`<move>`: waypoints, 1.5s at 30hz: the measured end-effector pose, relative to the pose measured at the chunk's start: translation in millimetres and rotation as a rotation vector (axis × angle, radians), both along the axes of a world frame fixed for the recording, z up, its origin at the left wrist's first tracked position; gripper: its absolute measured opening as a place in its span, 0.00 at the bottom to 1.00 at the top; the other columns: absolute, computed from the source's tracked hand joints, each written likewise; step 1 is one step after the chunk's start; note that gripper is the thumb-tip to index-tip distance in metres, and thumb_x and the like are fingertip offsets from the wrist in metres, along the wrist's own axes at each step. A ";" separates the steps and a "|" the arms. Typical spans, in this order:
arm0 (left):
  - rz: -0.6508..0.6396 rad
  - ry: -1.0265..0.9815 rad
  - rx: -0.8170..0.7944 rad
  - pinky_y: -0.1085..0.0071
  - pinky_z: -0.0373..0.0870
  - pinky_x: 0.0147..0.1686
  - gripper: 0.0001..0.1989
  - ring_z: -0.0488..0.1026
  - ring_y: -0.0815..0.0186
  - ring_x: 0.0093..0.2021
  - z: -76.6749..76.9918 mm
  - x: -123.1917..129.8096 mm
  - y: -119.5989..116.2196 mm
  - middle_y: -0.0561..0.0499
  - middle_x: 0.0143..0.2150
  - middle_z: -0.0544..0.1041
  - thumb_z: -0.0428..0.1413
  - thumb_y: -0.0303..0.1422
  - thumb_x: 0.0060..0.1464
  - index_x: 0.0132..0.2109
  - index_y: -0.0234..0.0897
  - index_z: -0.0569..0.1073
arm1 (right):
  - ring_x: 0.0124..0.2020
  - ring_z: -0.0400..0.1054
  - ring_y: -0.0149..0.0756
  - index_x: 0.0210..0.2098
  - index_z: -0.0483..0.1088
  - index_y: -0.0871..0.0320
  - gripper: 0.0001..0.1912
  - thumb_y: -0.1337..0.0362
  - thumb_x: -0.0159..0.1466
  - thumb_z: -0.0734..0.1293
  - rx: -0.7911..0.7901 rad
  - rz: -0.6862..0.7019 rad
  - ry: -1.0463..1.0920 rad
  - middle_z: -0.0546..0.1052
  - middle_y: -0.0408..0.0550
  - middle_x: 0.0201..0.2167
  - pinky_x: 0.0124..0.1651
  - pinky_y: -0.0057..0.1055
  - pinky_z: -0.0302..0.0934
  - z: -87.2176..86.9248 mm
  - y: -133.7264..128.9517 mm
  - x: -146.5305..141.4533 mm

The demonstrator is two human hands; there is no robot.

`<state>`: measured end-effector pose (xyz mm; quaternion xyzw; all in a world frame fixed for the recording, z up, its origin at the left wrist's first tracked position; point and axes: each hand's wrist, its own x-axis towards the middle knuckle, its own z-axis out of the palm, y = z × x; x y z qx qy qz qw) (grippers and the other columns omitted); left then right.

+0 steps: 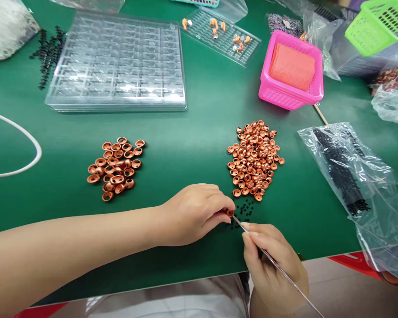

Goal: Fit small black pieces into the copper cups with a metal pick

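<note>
Between thumb and fingers, my left hand (pixel 197 214) pinches one small copper-coloured cup (pixel 230 213). My right hand (pixel 277 265) is closed around a thin metal rod (pixel 278 267), whose tip reaches the cup. Whether the tip is inside the cup or only touching it, I cannot tell. Tiny black pieces (pixel 247 208) lie scattered on the table just beyond the rod's tip. Above them sits a large pile of copper cups (pixel 255 154). A smaller group of similar cups (pixel 114 168) lies further left, beyond my left forearm.
Clear plastic trays (pixel 119 62) are stacked at the back left, near black strips (pixel 49 53). A pink basket (pixel 265 88) holds an orange-red block. At right lies a plastic bag (pixel 384 190) with black strips inside. A white cable (pixel 36 150) loops in from the left.
</note>
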<state>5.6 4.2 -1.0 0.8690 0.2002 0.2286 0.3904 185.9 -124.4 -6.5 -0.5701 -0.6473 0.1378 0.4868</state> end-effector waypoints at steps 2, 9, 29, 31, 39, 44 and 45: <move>-0.001 -0.005 0.000 0.71 0.68 0.36 0.03 0.71 0.66 0.33 -0.1 -0.1 -0.5 0.49 0.34 0.78 0.54 0.27 0.64 0.43 0.33 0.73 | 0.40 0.76 0.34 0.46 0.71 0.58 0.18 0.81 0.59 0.68 -0.005 0.018 -0.009 0.80 0.49 0.41 0.41 0.34 0.73 0.1 0.4 -0.1; 0.000 -0.003 0.007 0.70 0.68 0.35 0.04 0.71 0.66 0.32 -0.1 -0.2 -0.8 0.49 0.33 0.78 0.54 0.27 0.64 0.43 0.32 0.73 | 0.39 0.76 0.34 0.45 0.71 0.57 0.17 0.80 0.59 0.69 -0.012 0.024 -0.032 0.80 0.48 0.40 0.40 0.34 0.74 0.5 0.9 2.3; -0.014 0.019 0.053 0.70 0.68 0.35 0.04 0.70 0.66 0.33 -1.5 0.5 -1.3 0.49 0.34 0.77 0.52 0.26 0.65 0.43 0.33 0.72 | 0.40 0.77 0.34 0.46 0.70 0.57 0.19 0.80 0.59 0.69 -0.026 0.050 -0.041 0.80 0.48 0.41 0.41 0.34 0.74 0.4 0.9 2.8; -0.010 0.037 0.076 0.70 0.68 0.35 0.05 0.70 0.65 0.33 -1.4 0.6 -1.9 0.48 0.34 0.77 0.51 0.26 0.66 0.43 0.33 0.72 | 0.40 0.77 0.34 0.46 0.70 0.57 0.19 0.81 0.59 0.69 -0.019 0.042 -0.040 0.80 0.48 0.41 0.41 0.34 0.74 0.1 1.1 1.9; -0.007 0.042 0.083 0.69 0.68 0.34 0.06 0.70 0.65 0.33 0.0 0.9 -1.5 0.48 0.33 0.76 0.52 0.26 0.65 0.42 0.32 0.73 | 0.41 0.76 0.35 0.45 0.71 0.60 0.19 0.82 0.58 0.69 0.000 0.043 -0.023 0.80 0.49 0.40 0.42 0.34 0.73 -0.3 1.2 1.6; -0.007 0.043 0.085 0.69 0.68 0.35 0.06 0.70 0.65 0.33 0.1 1.3 -1.5 0.48 0.33 0.76 0.51 0.26 0.65 0.42 0.32 0.73 | 0.40 0.77 0.34 0.46 0.71 0.58 0.18 0.81 0.58 0.69 -0.016 0.039 -0.043 0.80 0.48 0.41 0.41 0.34 0.74 0.1 0.7 2.7; -0.008 0.047 0.084 0.69 0.69 0.35 0.06 0.71 0.65 0.33 0.2 1.2 -1.6 0.48 0.33 0.76 0.51 0.26 0.66 0.42 0.32 0.73 | 0.40 0.77 0.34 0.46 0.71 0.58 0.19 0.81 0.58 0.69 -0.017 0.038 -0.045 0.80 0.48 0.40 0.41 0.34 0.74 0.3 0.6 2.7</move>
